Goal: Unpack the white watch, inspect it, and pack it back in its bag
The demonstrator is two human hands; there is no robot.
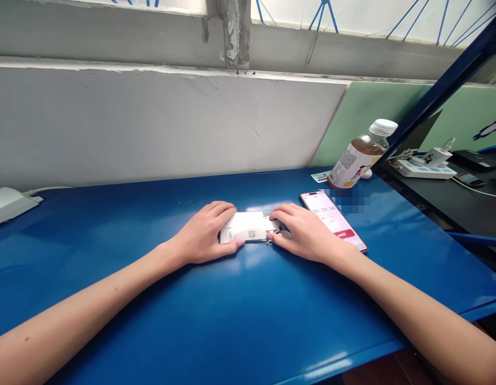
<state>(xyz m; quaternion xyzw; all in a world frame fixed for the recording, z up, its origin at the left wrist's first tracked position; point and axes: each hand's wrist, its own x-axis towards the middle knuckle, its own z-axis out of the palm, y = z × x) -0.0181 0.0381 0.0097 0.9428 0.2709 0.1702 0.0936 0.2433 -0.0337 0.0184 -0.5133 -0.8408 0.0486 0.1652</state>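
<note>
A flat white packet (248,226) with printed codes on its face lies low over the blue tabletop, between my two hands. My left hand (211,231) grips its left end, thumb along the near edge and fingers over the far edge. At the right end my right hand (298,230) closes thumb and fingers on a pale piece that meets the packet. A small shiny metal bit (269,241) shows by the right thumb. Whether the pale piece is part of the packet or slides inside it, I cannot tell.
Beside my right wrist a phone (332,219) lies face up with a running timer. Behind it stand a capped drink bottle (360,155) and a small card (320,177). A white device (13,206) sits at the left edge. A power strip (426,170) is on the dark desk beyond the blue frame.
</note>
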